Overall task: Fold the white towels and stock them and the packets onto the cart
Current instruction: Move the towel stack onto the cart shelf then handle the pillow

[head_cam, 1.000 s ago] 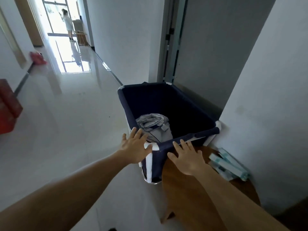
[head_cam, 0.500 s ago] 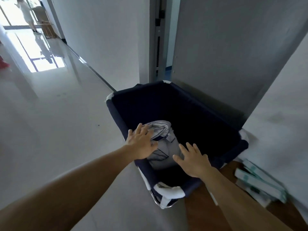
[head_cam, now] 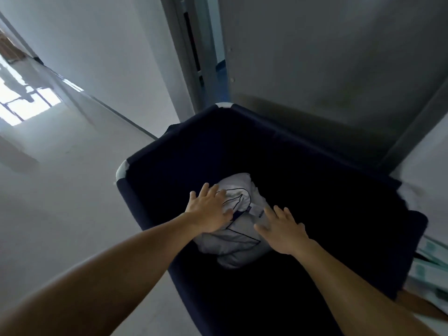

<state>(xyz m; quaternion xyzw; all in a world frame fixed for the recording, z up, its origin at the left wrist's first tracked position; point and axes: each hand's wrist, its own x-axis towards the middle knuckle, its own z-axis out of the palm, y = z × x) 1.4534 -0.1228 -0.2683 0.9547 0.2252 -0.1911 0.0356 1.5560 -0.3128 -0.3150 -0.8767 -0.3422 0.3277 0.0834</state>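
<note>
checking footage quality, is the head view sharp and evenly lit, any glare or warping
Head view: slightly motion-blurred, the left hand, right hand and white bundle soft-edged; the navy bin interior is near black; window glare blows out the floor; wide-angle bends the door frame.

The scene is playing out in a long indoor corridor, seemingly of a hotel or similar lodging. A glossy pale floor (head_cam: 60,190) is reflecting daylight beside plain white walls (head_cam: 109,44), and a grey door (head_cam: 315,57) is standing ajar in its frame (head_cam: 184,57). A navy fabric laundry cart (head_cam: 169,154) is sitting by that door, holding a bundle of white linen (head_cam: 238,192), and white-and-green packets (head_cam: 431,258) are lying just beside it.
</note>
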